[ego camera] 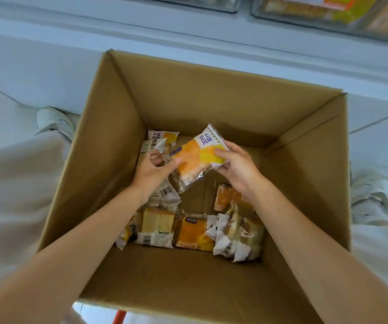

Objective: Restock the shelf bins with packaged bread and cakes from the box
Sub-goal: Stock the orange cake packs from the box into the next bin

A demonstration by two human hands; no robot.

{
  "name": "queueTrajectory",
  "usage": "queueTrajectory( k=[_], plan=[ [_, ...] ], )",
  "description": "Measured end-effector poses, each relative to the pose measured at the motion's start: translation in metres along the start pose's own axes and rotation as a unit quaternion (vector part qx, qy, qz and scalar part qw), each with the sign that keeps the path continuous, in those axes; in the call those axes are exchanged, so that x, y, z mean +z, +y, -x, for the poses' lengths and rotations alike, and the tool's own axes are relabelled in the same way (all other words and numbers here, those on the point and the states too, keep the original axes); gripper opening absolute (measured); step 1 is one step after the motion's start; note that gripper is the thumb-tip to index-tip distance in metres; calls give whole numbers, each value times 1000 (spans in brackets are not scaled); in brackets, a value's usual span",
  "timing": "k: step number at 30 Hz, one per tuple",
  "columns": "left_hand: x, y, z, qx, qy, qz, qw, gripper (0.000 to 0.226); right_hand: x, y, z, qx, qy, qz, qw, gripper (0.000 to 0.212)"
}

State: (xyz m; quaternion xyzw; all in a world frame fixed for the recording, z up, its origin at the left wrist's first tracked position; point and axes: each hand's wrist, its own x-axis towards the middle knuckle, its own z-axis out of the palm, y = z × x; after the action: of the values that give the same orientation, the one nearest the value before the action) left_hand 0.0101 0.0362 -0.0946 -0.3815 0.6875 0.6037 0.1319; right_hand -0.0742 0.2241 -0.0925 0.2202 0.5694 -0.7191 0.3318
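Note:
An open cardboard box (pixel 109 127) stands in front of me, and both my arms reach down into it. My right hand (pixel 238 169) grips an orange and white bread packet (pixel 196 155) by its right edge, lifted above the box floor. My left hand (pixel 152 169) touches the packet's left edge with thumb and fingertips. A second packet of the same kind (pixel 161 137) lies at the far left of the floor. Several more bread and cake packets (pixel 188 232) lie along the near side. Clear shelf bins (pixel 328 12) with packaged goods show at the top edge.
The box sits between my legs in pale trousers (pixel 13 183), with a white shoe (pixel 55 122) at the left and another (pixel 370 197) at the right. A white shelf base (pixel 188 31) runs behind the box. Something orange (pixel 119 318) pokes out below the box.

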Motion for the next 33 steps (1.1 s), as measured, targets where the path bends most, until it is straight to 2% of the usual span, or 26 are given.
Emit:
queueTrajectory(
  k=[2,3,4,8,11,13,14,18,21,23,25,27,29,30,31,33],
  plan=[
    [4,13,12,-87,-121,134,980,32,-1,0,13,20,-56,-18,998,39],
    [3,16,16,-104,-151,180,967,32,-1,4,17,25,-75,-3,997,41],
    [0,16,15,-94,-147,191,966,30,-2,9,18,29,-83,22,996,43],
    [-30,6,1,-13,2,135,991,24,-3,40,9,53,-75,219,971,51],
    [-42,-4,-8,1,30,82,996,32,12,79,-8,109,-90,343,929,66],
    [-42,-7,-10,7,39,71,997,34,24,106,-21,147,-91,361,916,81],
    [-41,-9,-11,7,45,68,997,33,30,116,-26,168,-89,352,916,82],
    [-38,-14,-14,3,60,66,996,28,45,128,-31,194,-109,284,933,33],
    [-36,-15,-13,5,73,72,995,27,40,116,-27,148,-97,285,942,5],
    [-34,-12,-14,-4,79,96,992,29,27,98,-24,108,-60,296,947,9],
    [-30,-4,-11,-16,85,148,985,34,11,71,-15,76,7,240,968,12],
    [-24,7,-6,5,78,146,986,27,-5,41,0,9,90,201,975,11],
    [-13,18,3,13,44,128,991,19,-16,15,20,-125,145,264,945,13],
    [-5,26,9,4,12,139,990,20,-15,4,33,-191,142,312,920,13],
    [4,34,17,-10,-25,156,987,23,-10,-4,46,-240,118,356,895,12],
    [22,54,32,-20,-88,160,983,30,1,-9,62,-265,31,431,862,15]
  ],
)
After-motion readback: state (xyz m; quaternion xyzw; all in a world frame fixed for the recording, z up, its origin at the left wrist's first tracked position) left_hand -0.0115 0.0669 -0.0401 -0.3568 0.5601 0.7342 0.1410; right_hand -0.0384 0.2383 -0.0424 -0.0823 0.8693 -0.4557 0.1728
